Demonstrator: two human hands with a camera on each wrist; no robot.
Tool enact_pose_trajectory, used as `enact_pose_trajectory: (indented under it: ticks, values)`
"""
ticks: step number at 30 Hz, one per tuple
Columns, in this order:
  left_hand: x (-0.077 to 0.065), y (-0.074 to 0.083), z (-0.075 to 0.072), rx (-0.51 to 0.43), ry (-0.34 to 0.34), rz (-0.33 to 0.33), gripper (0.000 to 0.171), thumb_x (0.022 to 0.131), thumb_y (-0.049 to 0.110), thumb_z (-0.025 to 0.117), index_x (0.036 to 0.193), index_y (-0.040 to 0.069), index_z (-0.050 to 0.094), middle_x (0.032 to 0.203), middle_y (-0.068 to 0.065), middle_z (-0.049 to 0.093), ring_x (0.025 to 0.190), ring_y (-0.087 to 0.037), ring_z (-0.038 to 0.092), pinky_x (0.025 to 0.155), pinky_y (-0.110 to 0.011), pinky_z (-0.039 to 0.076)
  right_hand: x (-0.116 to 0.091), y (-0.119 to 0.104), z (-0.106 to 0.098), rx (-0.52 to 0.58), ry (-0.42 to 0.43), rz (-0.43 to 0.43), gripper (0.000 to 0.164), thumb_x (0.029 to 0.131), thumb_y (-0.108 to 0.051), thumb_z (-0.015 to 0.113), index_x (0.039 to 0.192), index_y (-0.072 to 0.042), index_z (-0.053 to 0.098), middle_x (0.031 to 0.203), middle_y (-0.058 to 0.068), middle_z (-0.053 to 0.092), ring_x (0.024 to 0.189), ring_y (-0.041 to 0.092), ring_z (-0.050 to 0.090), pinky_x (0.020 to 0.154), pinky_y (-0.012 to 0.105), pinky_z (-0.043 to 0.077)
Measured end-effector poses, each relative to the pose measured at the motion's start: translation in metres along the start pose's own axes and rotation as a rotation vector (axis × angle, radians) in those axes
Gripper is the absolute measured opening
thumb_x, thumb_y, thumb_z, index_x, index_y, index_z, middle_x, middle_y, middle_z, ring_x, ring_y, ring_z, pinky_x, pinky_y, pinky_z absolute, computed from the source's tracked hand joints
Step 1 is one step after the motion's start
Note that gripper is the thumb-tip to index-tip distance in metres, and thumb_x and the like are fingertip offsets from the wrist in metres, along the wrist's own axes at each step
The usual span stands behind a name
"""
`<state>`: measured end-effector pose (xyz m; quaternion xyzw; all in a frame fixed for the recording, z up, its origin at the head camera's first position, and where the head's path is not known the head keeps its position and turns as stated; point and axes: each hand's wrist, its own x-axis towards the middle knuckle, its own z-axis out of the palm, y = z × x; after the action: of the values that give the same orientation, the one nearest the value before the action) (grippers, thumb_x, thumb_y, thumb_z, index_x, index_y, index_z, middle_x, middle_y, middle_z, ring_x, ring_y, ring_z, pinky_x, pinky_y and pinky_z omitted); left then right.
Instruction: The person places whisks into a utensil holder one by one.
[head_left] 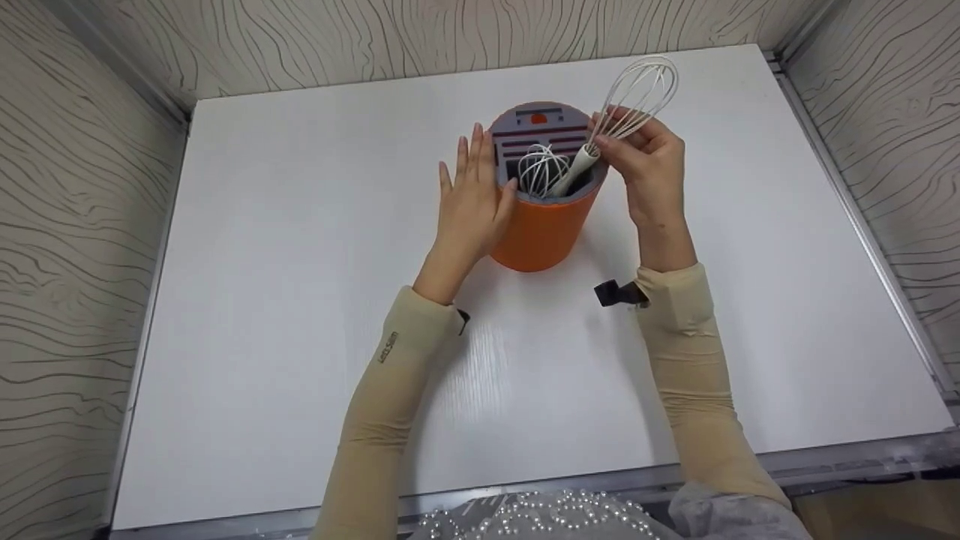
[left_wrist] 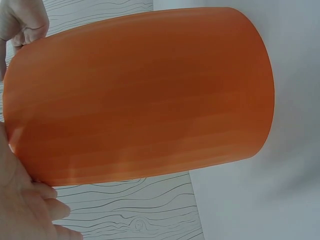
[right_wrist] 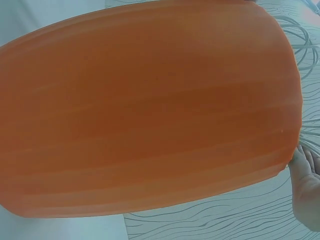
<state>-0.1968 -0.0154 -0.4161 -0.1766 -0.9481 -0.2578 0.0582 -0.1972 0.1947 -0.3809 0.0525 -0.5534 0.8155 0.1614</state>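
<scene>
An orange utensil holder [head_left: 536, 236] with a grey slotted top stands upright at the back of the white table. With fingers extended, my left hand [head_left: 472, 206] rests against its left side. At the holder's right rim, my right hand [head_left: 652, 169] pinches a white whisk [head_left: 576, 171] where the wires meet the handle. That whisk leans right, its handle down in the front compartment and its wire loops above the rim. A second, smaller whisk [head_left: 541, 166] sits in the same compartment, loops up. The holder's orange wall [left_wrist: 145, 95] fills much of both wrist views.
The white tabletop [head_left: 285, 285] spreads around the holder. Wood-grain patterned panels [head_left: 315, 45] stand behind it and on both sides. Narrow slots [head_left: 544, 141] line the back part of the holder's top. A black wrist mount [head_left: 616, 293] juts from the right sleeve.
</scene>
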Motion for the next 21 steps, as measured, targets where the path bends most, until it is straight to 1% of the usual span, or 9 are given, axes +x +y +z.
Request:
enact_pose_trajectory:
  ticks: [4, 10, 14, 18, 21]
  values:
    - [0.0002, -0.0004, 0.0001, -0.001, -0.003, 0.0, 0.065, 0.098, 0.033, 0.032, 0.151, 0.001, 0.011, 0.158, -0.01, 0.005, 0.144, -0.029, 0.004, 0.11, -0.056, 0.003, 0.0004, -0.0005, 0.0002, 0.026, -0.004, 0.016, 0.028, 0.076, 0.017, 0.065, 0.102, 0.005, 0.066, 0.1, 0.019, 0.069, 0.098, 0.029, 0.066, 0.08, 0.032, 0.052]
    - [0.0001, -0.0002, -0.0009, 0.0, -0.007, 0.001, 0.066, 0.098, 0.034, 0.031, 0.151, 0.002, 0.01, 0.158, -0.01, 0.004, 0.144, -0.028, 0.002, 0.11, -0.056, 0.004, 0.001, -0.0014, 0.0007, -0.012, -0.006, 0.009, 0.029, 0.077, 0.013, 0.066, 0.105, 0.005, 0.065, 0.101, 0.016, 0.069, 0.095, 0.023, 0.066, 0.078, 0.031, 0.052]
    - [0.0001, -0.0002, -0.0013, 0.015, -0.009, 0.004, 0.066, 0.098, 0.034, 0.031, 0.151, 0.002, 0.01, 0.158, -0.011, 0.004, 0.144, -0.028, 0.002, 0.11, -0.057, 0.006, 0.0012, -0.0016, 0.0003, -0.007, -0.004, 0.02, 0.029, 0.077, 0.012, 0.067, 0.106, 0.005, 0.063, 0.1, 0.015, 0.069, 0.093, 0.021, 0.065, 0.078, 0.03, 0.052]
    - [0.0, -0.0003, -0.0013, 0.017, -0.012, 0.002, 0.065, 0.098, 0.034, 0.031, 0.151, 0.002, 0.009, 0.158, -0.01, 0.003, 0.144, -0.028, 0.002, 0.11, -0.056, 0.004, 0.0013, -0.0017, 0.0009, 0.004, -0.002, 0.029, 0.031, 0.077, 0.013, 0.067, 0.107, 0.007, 0.061, 0.1, 0.014, 0.069, 0.091, 0.02, 0.065, 0.076, 0.03, 0.052]
    - [-0.0002, -0.0001, -0.0014, 0.012, -0.012, 0.001, 0.066, 0.098, 0.034, 0.031, 0.151, 0.002, 0.009, 0.158, -0.01, 0.003, 0.144, -0.028, 0.002, 0.11, -0.056, 0.004, 0.0012, -0.0023, 0.0014, -0.009, -0.002, 0.024, 0.032, 0.077, 0.012, 0.067, 0.108, 0.008, 0.06, 0.1, 0.014, 0.068, 0.092, 0.02, 0.065, 0.076, 0.03, 0.052]
